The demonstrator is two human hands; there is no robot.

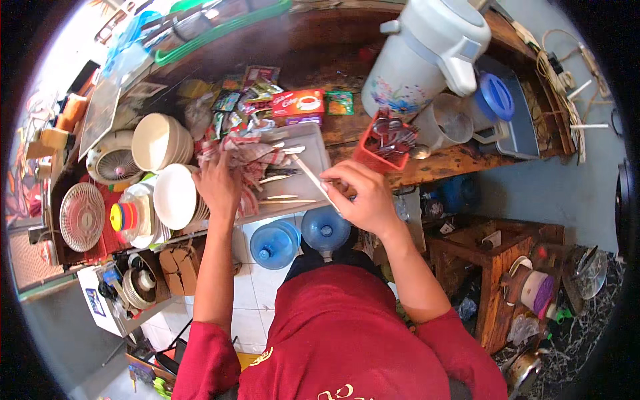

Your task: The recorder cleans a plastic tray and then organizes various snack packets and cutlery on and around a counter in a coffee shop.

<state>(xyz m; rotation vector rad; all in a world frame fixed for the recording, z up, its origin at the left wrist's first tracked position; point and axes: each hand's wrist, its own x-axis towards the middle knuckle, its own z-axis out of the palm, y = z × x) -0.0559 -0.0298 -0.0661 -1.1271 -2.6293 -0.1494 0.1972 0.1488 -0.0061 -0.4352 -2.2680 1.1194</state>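
Observation:
My left hand point(220, 187) rests on a red-and-white checked cloth point(250, 155), its fingers in the folds. Between the thumb and fingers of my right hand point(362, 195) is a pale, slender stick-like utensil point(312, 175), slanting down to the right over the edge of a grey tray point(322, 145). Light-coloured sticks point(282, 201) and dark utensils lie in the tray, partly under the cloth. To the right of the tray stands a red plastic basket point(367, 157) with metal spoons and forks point(392, 135).
White bowls point(175, 197) and cream bowls point(155, 142) are stacked at the left. Sachets and a red box point(298, 102) lie behind the tray. A large floral thermos point(415, 65) and a clear pitcher point(445, 122) stand at the right. Blue water bottles point(274, 245) are below the table.

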